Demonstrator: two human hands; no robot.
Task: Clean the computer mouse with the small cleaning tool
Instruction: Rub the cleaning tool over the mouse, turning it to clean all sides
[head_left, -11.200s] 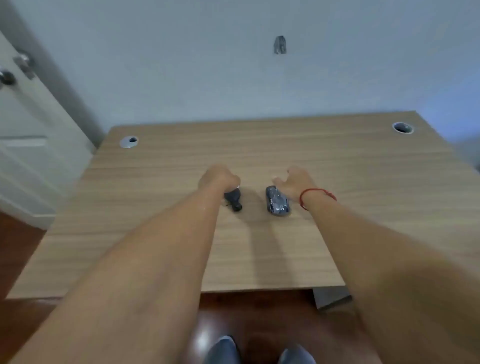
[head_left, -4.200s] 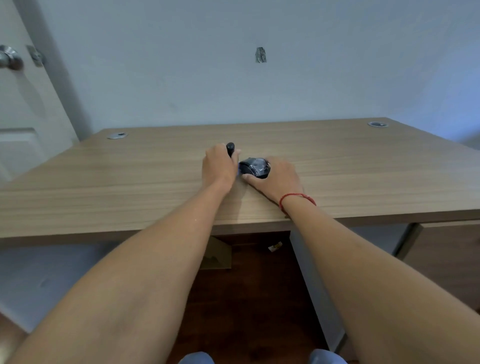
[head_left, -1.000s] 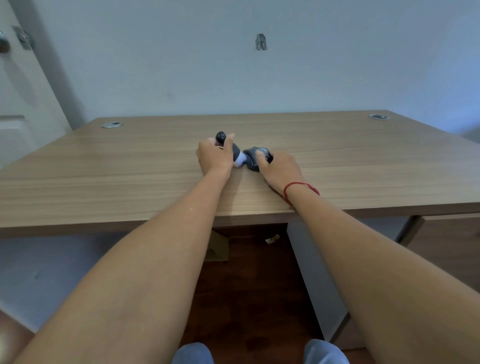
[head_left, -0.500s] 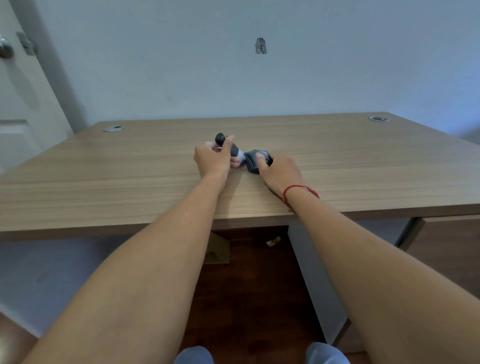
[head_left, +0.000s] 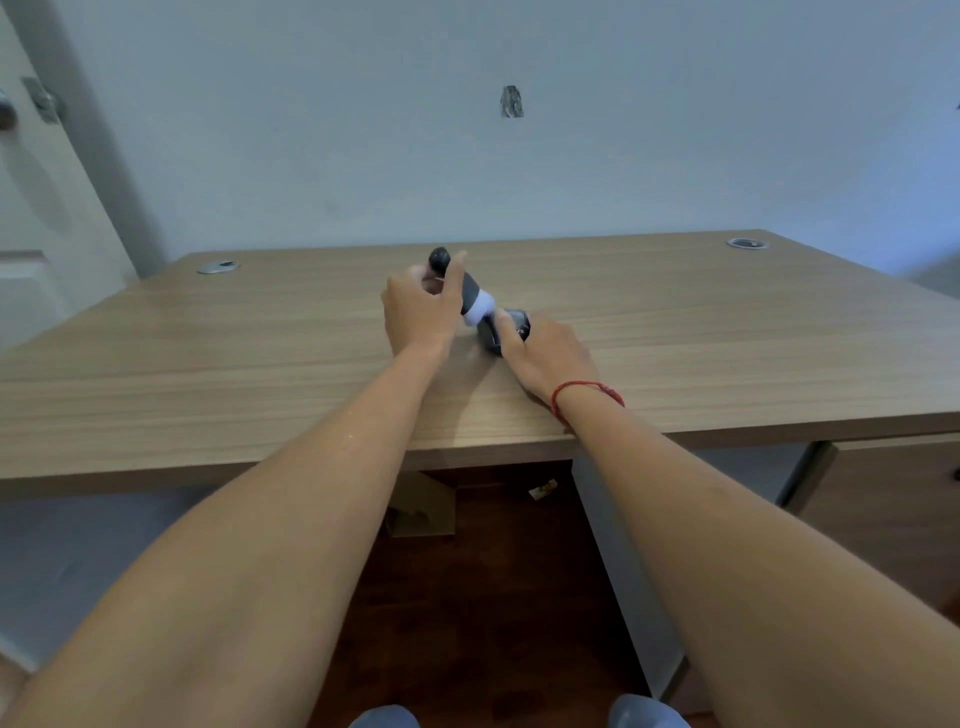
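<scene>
The left hand (head_left: 418, 312) grips the cleaning tool (head_left: 470, 296) and should rub softly while the right hand (head_left: 545, 353) holds the mouse (head_left: 511, 327) tight on the desk (head_left: 208, 353).

Wooden desk (head_left: 260, 364) — dark mouse (head_left: 511, 332) atop

Single head-worn wide-angle view, looking forward and down from above the near edge of the wooden desk (head_left: 208, 364). Faces the pale wall (head_left: 623, 130) beyond the far edge, with both forearms stretching out from the bottom corners. Near enough to catch the floor (head_left: 467, 597) underneath.
</scene>
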